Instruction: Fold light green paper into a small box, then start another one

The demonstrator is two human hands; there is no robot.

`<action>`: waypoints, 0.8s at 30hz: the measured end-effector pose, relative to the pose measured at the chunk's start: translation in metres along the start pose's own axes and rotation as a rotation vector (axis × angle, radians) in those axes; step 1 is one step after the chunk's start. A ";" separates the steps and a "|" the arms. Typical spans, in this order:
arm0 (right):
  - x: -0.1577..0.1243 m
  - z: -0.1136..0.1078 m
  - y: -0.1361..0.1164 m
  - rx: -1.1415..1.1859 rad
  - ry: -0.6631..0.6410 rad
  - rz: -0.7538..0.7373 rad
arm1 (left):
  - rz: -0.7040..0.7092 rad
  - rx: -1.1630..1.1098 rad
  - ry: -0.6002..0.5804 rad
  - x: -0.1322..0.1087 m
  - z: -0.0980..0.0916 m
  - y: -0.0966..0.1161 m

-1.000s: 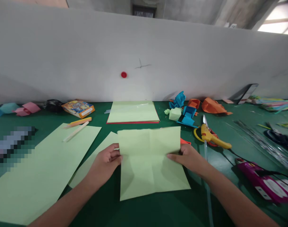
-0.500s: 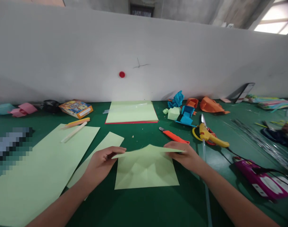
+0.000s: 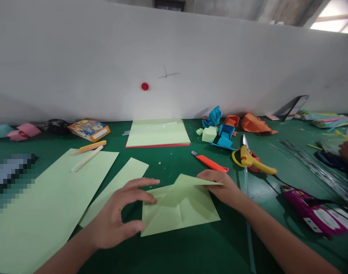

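Note:
A creased sheet of pale green paper (image 3: 181,209) lies on the green table in front of me, its upper right part lifted and folded over. My right hand (image 3: 218,186) grips that raised right flap at its edge, with most of its fingers hidden behind the paper. At the sheet's left edge is my left hand (image 3: 128,211), thumb and fingers spread apart; its fingertips are over or touching the paper, and I cannot tell which. Just left of it lies a green paper strip (image 3: 119,186). An orange utility knife (image 3: 210,163) rests beyond my right hand.
A large green sheet (image 3: 48,205) bears a yellow-orange pen and a white stick. To the right are a yellow glue gun (image 3: 255,161), scissors beneath it and a magenta device (image 3: 313,211). Folded paper pieces (image 3: 225,135) and a paper stack (image 3: 158,133) line the back; another person's hand (image 3: 347,150) is far right.
My left hand has let go of the paper's left flap and opened, moving slightly down. That flap has dropped flat, while the right hand still holds the right flap. The sheet has turned slightly.

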State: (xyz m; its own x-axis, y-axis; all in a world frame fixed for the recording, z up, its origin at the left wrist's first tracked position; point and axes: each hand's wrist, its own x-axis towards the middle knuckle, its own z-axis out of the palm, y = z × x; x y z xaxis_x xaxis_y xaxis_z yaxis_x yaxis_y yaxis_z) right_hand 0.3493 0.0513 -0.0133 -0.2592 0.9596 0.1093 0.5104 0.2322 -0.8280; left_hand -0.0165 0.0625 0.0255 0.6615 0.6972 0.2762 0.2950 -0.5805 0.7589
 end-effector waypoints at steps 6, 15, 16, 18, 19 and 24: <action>0.001 0.010 0.016 0.147 -0.033 -0.075 | -0.009 0.352 -0.041 -0.003 0.029 0.016; 0.003 0.010 0.018 -0.070 -0.004 -0.179 | 0.078 0.666 -0.191 -0.006 0.047 0.017; 0.003 0.007 0.018 -0.117 -0.034 -0.206 | 0.075 0.674 -0.212 -0.006 0.044 0.013; 0.002 0.000 0.016 -0.203 -0.086 -0.236 | 0.055 0.680 -0.252 -0.005 0.039 0.007; 0.001 -0.002 0.015 -0.241 -0.106 -0.242 | 0.045 0.679 -0.274 -0.004 0.036 0.005; -0.001 -0.009 0.007 -0.361 -0.198 -0.240 | 0.011 0.657 -0.339 0.000 0.033 0.001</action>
State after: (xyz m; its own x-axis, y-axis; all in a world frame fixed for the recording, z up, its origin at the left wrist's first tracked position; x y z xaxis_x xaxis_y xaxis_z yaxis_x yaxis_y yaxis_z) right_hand 0.3608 0.0533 -0.0141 -0.5378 0.8316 0.1385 0.6600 0.5175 -0.5446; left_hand 0.0065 0.0478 0.0072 0.8124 0.5832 0.0033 0.5685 -0.7932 0.2184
